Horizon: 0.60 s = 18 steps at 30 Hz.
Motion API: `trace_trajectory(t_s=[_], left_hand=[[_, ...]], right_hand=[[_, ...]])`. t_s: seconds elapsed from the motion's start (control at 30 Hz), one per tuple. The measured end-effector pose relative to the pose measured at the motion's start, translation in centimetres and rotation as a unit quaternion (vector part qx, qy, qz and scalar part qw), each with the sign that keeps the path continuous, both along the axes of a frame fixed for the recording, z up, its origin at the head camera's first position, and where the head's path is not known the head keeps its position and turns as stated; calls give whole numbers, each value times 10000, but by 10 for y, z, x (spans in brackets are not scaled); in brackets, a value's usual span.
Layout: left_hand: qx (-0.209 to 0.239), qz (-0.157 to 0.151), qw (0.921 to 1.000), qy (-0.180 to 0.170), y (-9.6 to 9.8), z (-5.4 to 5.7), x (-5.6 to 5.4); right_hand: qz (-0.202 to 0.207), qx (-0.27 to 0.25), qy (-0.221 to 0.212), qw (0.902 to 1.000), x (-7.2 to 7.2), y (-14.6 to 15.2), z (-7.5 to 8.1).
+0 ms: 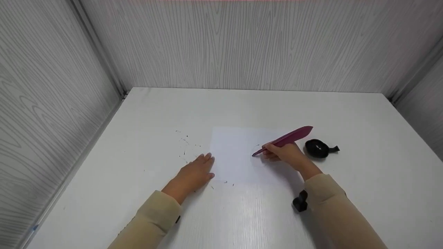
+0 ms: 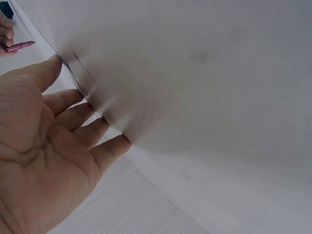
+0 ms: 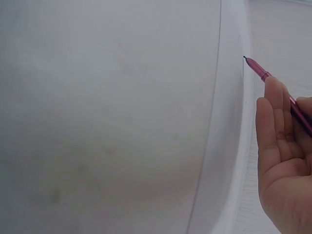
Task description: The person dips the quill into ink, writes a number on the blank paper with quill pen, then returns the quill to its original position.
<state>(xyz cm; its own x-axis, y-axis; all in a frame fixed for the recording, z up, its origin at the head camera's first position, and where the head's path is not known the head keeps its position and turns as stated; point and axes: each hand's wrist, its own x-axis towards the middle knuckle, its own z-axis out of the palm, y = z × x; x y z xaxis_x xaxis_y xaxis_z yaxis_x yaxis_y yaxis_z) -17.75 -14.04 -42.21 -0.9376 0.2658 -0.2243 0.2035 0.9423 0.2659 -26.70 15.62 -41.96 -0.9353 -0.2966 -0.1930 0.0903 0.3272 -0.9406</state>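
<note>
Holding a purple feather pen (image 1: 290,137) to white paper (image 1: 230,148), a person is working with both hands.
The right hand (image 1: 285,152) is pinching the pen low, between curled fingers and thumb, probably because a low grip is giving finer control; the dark tip is meeting the paper beside a thin curved line. The left hand (image 1: 195,173) is lying open and holding nothing, its extended fingertips resting at the paper's left edge, perhaps for keeping it from sliding; how hard they are pressing, one cannot tell. The paper is lying flat on the white table (image 1: 93,193), and a black dish (image 1: 317,148) is sitting near the right hand, seemingly within easy reach.
</note>
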Motion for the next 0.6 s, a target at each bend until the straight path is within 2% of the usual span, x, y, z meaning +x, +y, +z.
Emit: trace_trajectory(t_s=[0.2, 0.43, 0.6], left_hand=[[-26, -57, 10000, -12, 0, 3, 0], [-69, -39, 10000, 43, 1, 0, -1], [-86, -7, 10000, 50, 1, -1, -1]], right_hand=[[89, -39, -28, 9999, 1, 0, 0], [173, -169, -56, 9997, 0, 1, -2], [95, -27, -98, 9999, 1, 1, -2]])
